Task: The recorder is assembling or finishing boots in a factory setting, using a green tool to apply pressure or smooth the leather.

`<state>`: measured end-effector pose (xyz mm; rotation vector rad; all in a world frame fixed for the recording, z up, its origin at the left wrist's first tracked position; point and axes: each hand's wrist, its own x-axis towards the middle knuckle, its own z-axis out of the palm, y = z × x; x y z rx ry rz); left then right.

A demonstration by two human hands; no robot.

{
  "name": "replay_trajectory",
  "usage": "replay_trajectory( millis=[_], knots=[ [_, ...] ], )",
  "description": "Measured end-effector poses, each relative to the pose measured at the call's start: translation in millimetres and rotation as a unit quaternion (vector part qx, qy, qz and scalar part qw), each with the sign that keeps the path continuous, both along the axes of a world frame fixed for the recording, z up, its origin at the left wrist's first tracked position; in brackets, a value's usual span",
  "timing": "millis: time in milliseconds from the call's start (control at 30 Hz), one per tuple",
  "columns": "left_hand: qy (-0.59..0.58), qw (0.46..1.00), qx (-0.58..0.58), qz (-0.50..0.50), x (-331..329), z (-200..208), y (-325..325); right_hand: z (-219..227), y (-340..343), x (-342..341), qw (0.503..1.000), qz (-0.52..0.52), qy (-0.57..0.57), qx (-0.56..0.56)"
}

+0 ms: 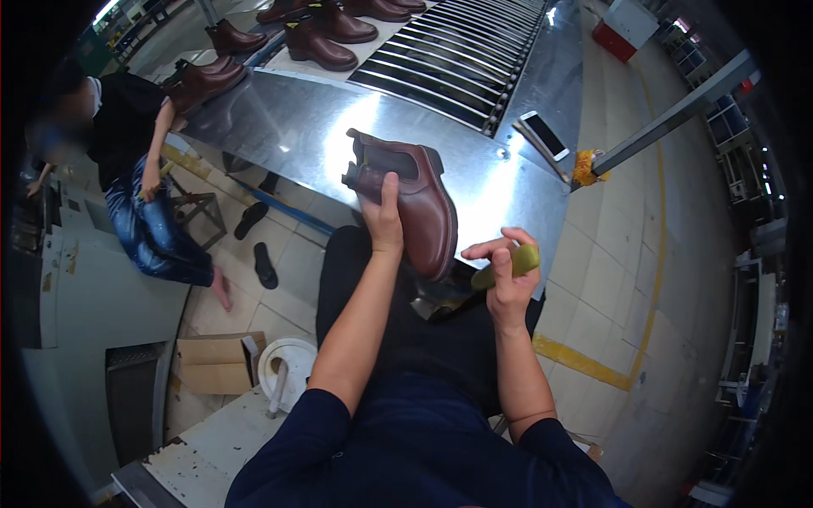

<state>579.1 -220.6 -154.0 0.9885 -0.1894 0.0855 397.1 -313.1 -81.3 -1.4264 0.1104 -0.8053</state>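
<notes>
A brown leather Chelsea boot point(428, 224) hangs over the near edge of the metal table, toe toward me and dark sole edge to the right. My left hand point(384, 218) is closed around its ankle part, thumb lying along the elastic side panel. To the right of the toe, my right hand point(508, 284) grips an olive-green block point(523, 261) between thumb and fingers, with the index finger stretched toward the boot. The block stays apart from the leather. Whether it is a sponge or something firmer, I cannot tell.
Several brown boots point(318, 44) stand at the back beside a roller conveyor point(457, 51). A phone point(544, 135) lies on the metal table point(279, 118) at right. A co-worker point(135, 144) sits at left, a hand on another boot. A cardboard box point(216, 364) and white bucket point(290, 372) are lower left.
</notes>
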Motion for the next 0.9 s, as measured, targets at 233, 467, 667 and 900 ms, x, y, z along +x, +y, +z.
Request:
replay_trajectory(
  millis=[233,467,667,900],
  knots=[
    [-0.02,0.998,0.059,0.018,14,-24,10,28,-45,76,0.995,-0.092,0.012,0.035],
    [-0.032,0.994,0.088,0.046,8,-22,8,6,-40,205,0.995,-0.016,-0.084,0.058],
    [-0.027,0.995,0.097,0.025,11,-21,9,-10,-26,219,0.996,-0.032,-0.08,0.023],
    [-0.021,0.995,0.094,0.016,11,-19,11,-17,-29,229,0.997,-0.043,-0.052,-0.02]
  ],
)
